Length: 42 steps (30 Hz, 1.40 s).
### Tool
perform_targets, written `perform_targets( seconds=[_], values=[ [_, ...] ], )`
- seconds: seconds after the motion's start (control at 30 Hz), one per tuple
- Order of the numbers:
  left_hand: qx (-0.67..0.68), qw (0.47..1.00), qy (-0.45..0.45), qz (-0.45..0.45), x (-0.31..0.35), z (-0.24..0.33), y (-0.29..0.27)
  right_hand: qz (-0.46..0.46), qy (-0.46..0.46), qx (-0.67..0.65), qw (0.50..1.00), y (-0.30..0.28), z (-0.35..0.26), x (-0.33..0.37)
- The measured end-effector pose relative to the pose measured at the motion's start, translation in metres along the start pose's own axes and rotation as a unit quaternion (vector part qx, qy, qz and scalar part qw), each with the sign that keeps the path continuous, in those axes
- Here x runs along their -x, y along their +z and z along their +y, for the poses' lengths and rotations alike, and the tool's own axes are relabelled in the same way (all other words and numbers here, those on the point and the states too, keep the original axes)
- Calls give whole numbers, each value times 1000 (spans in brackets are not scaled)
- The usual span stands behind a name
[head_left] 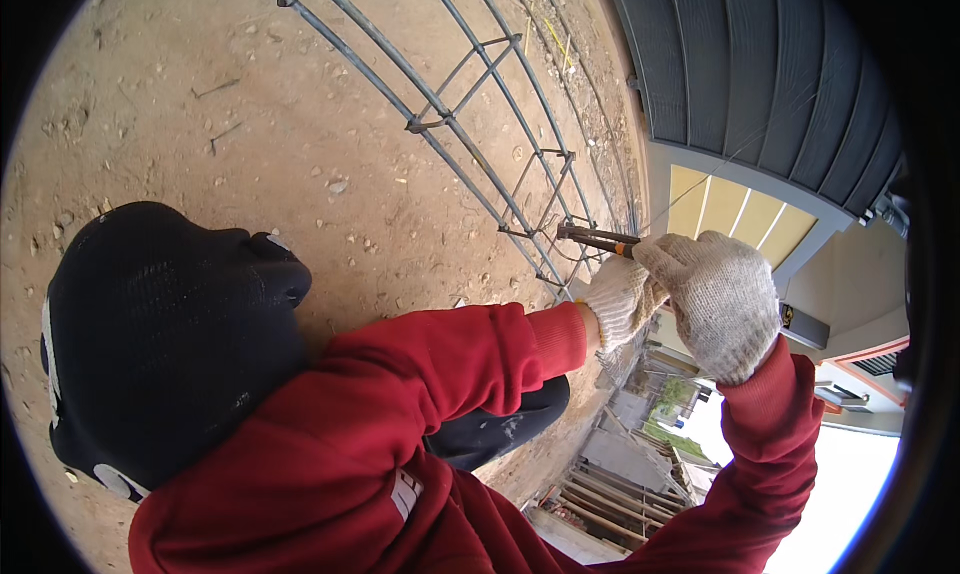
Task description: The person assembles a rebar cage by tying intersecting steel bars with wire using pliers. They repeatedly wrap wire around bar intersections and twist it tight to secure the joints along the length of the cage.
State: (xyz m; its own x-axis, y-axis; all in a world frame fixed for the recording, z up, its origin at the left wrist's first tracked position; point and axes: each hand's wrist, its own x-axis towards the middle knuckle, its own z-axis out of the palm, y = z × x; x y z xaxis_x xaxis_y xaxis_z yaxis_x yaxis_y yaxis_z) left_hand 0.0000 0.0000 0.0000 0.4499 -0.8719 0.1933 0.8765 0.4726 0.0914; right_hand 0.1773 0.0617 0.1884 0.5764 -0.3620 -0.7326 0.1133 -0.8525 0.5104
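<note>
Pincers (603, 240) with dark jaws and orange on the handles are gripped in my right hand (722, 299), which wears a knitted white glove and is closed. Their jaws are at the steel rebar cage (520, 164), close to a crossing of bars and stirrups. My left hand (622, 299), gloved the same way, is just beneath the pincers, beside the cage. Its fingers look curled, but my right hand partly covers them, and what they hold is hidden. A thin wire (690, 189) rises away from near the pincers.
The cage runs from the upper left down to my hands, over bare earth (340, 224) with small stones. My bent legs in black trousers (170, 324) are close by. A dark ribbed shutter (750, 64) stands at upper right; stacked timber poles (615, 504) lie lower right.
</note>
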Motion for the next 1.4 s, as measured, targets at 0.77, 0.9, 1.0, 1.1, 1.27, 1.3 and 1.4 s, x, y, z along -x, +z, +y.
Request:
perform_targets(
  seconds=[0.77, 0.9, 1.0, 1.1, 1.27, 1.3, 1.4],
  values=[
    [528, 819, -171, 145, 36, 29, 2, 63, -7, -81, 995, 33, -12, 19],
    [553, 813, -143, 107, 30, 22, -5, 82, 8, -73, 994, 40, -15, 19],
    [617, 768, -133, 105, 29, 14, -6, 72, 0, -67, 995, 41, -15, 21],
    [561, 799, -152, 154, 30, 9, -7, 52, 8, -40, 998, 42, -13, 21],
    [585, 794, -143, 84, 31, 28, -6, 71, -2, 143, 987, 57, -9, 20],
    [535, 818, -174, 120, 31, 35, -5, 68, 12, 183, 981, 62, -10, 21],
    [341, 885, -250, 196, 38, 59, 1, 44, 59, 285, 956, 83, -21, 24]
  ],
)
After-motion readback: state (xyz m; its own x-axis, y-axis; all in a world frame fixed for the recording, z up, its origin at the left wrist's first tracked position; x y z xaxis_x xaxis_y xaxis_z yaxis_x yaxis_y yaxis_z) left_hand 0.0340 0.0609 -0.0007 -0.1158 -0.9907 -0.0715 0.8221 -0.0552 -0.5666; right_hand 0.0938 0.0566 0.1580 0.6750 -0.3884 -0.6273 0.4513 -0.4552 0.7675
